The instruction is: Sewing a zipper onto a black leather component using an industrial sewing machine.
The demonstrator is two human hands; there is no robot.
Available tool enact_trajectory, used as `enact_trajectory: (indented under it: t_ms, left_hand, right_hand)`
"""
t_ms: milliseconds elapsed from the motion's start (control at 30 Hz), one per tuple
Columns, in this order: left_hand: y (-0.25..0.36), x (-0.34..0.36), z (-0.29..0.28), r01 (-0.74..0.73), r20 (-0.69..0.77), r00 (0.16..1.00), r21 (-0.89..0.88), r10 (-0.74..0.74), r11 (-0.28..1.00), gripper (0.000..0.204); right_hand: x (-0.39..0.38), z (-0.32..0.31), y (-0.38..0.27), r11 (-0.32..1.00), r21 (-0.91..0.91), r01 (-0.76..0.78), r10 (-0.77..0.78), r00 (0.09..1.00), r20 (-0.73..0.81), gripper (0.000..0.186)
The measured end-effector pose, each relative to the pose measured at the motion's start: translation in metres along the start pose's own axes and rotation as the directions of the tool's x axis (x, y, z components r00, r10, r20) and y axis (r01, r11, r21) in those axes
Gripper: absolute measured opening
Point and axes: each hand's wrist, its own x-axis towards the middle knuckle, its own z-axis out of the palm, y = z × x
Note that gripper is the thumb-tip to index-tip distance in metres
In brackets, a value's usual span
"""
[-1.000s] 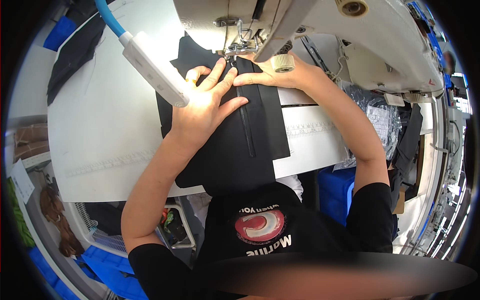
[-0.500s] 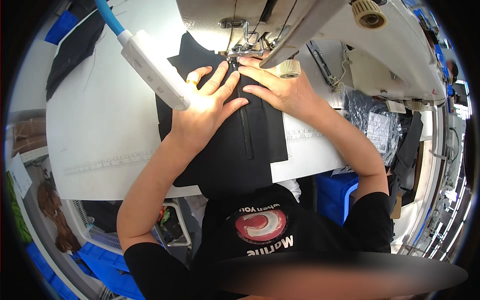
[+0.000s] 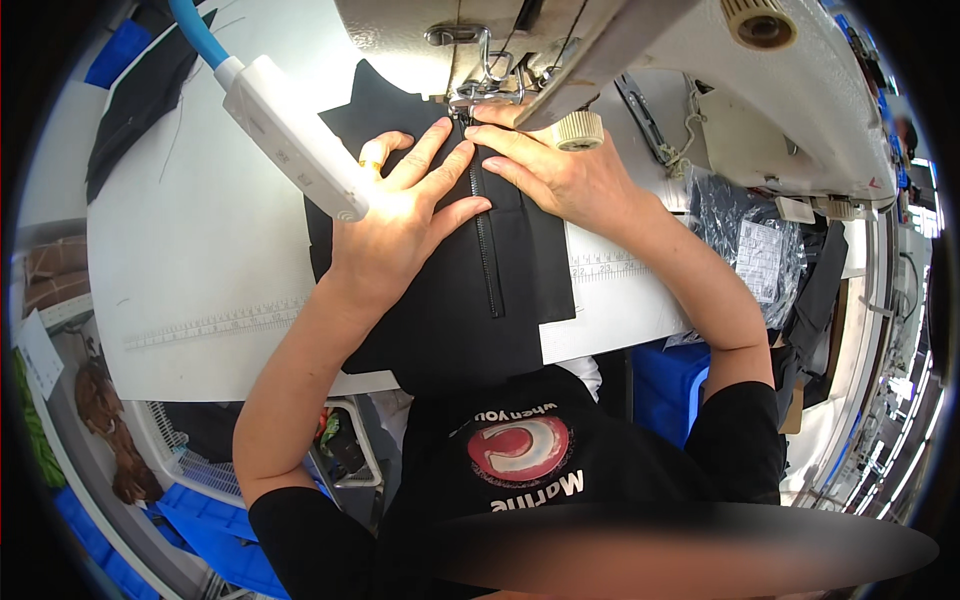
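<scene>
A black fabric piece [image 3: 430, 320] lies on the white sewing table, its far end at the presser foot [image 3: 482, 97] of a sewing machine [image 3: 640, 50]. A zipper [image 3: 482, 240] runs down the middle of the cloth toward me. My left hand [image 3: 400, 205], a ring on one finger, rests spread on the fabric left of the zipper. Flat on the cloth at the zipper's right is my right hand [image 3: 565, 170], fingers stretched toward the presser foot. Both hands' fingertips are close to the zipper's far end. The machine partly hides the right fingertips and the needle area.
A white lamp [image 3: 290, 135] on a blue hose hangs over my left hand. Scissors [image 3: 643, 118] lie right of the needle area, near a clear plastic package [image 3: 745, 240]. Another black cloth [image 3: 150, 95] is at the far left. Below the table stand blue bins [image 3: 670, 385].
The view has shifted slightly. Both hands stay spread on the black fabric beside the zipper, with little visible movement relative to it.
</scene>
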Motion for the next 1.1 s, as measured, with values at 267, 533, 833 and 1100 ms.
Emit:
enact_trajectory:
  t_ms: [267, 533, 833, 1100]
  left_hand:
    - [-0.001, 0.0, -0.0004, 0.031, 0.025, 0.999, -0.023, -0.031, 0.999, 0.049]
    - [-0.0043, 0.0009, 0.0031, 0.097, 0.107, 0.989, 0.026, -0.1, 0.995, 0.047]
    - [-0.0031, 0.0008, 0.0032, 0.007, -0.037, 0.999, 0.004, -0.007, 1.0, 0.043]
    - [-0.0059, 0.0033, 0.0047, 0.006, -0.033, 0.999, 0.02, -0.005, 1.0, 0.042]
  right_hand:
    - [0.0014, 0.0002, 0.0, 1.0, 0.021, 0.001, -0.001, 1.0, -0.009, 0.022]
    - [0.0021, 0.0012, 0.0046, 1.0, -0.004, -0.004, 0.004, 1.0, 0.003, 0.019]
    - [0.0052, 0.0013, 0.0055, 0.999, -0.03, 0.025, -0.025, 1.0, 0.0, 0.018]
    - [0.0066, 0.0034, 0.0065, 1.0, -0.03, 0.009, -0.009, 1.0, -0.002, 0.025]
